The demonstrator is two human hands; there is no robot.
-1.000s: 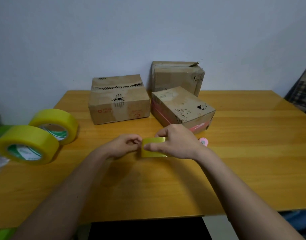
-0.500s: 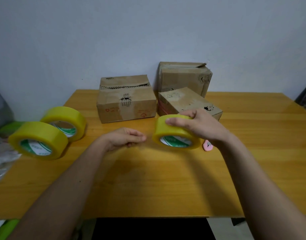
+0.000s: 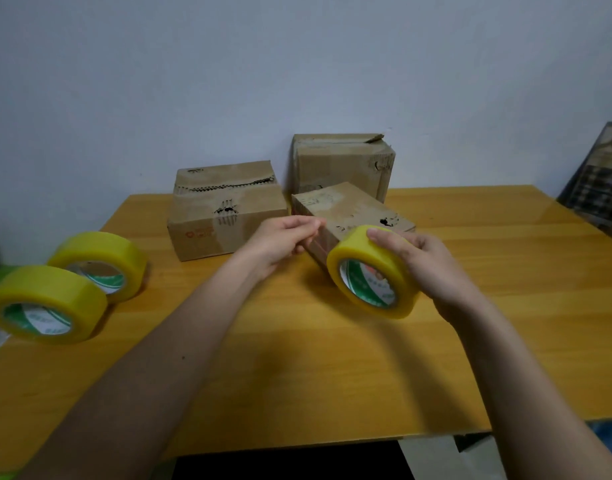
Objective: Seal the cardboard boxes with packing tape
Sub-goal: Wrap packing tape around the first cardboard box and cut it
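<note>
Broadly, the surface (image 3: 332, 358) carries three cardboard boxes toward its far edge: the left box (image 3: 225, 209), the tall box (image 3: 342, 164) behind, and the slanted box (image 3: 349, 209) nearest the hands, its long axis running from the far edge toward the near right. Two spare rolls (image 3: 72, 285) lie near the left edge. The right hand (image 3: 425, 261) grips the tape roll (image 3: 370, 271), held just in front of the slanted box. The left hand (image 3: 283, 240) is pinched shut, empty or on a tape end, I cannot tell. The slanted box seems the likely first target, being closest to both.
</note>
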